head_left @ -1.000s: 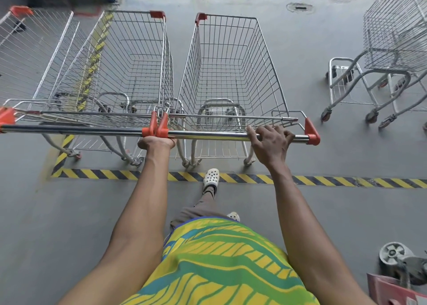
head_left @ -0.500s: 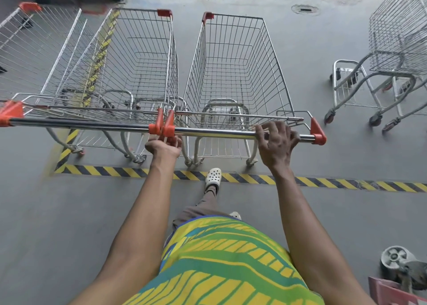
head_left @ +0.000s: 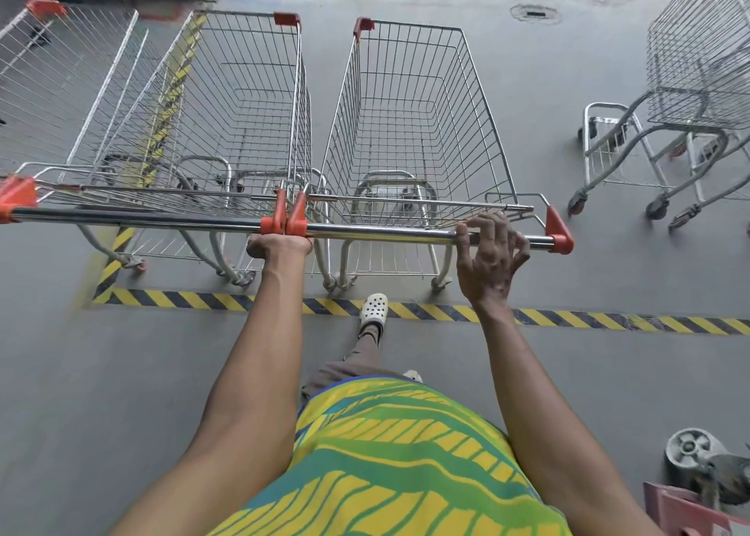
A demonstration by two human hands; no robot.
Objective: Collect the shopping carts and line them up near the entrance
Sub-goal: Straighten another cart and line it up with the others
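Note:
Three wire shopping carts with red corner caps stand side by side ahead of me. My right hand (head_left: pixel 491 251) is at the right end of the right cart's chrome handle (head_left: pixel 385 233), its fingers loosely curled over the bar and partly lifted. My left hand (head_left: pixel 280 247) grips from below where the red end caps of the right cart (head_left: pixel 410 129) and the middle cart (head_left: pixel 227 121) meet; its fingers are hidden behind the bar. The left cart (head_left: pixel 61 68) is partly cut off by the frame edge.
More carts (head_left: pixel 698 68) stand nested at the right. A yellow-and-black floor stripe (head_left: pixel 568 318) runs under the carts' rear wheels, with my white shoe (head_left: pixel 373 308) on it. A loose caster and a pink object (head_left: pixel 690 454) lie at bottom right. A drain cover (head_left: pixel 535 12) sits far ahead.
My right hand's firm grip on the handle has loosened, and its fingers have lifted and spread. My left hand stays under the junction of the two handles.

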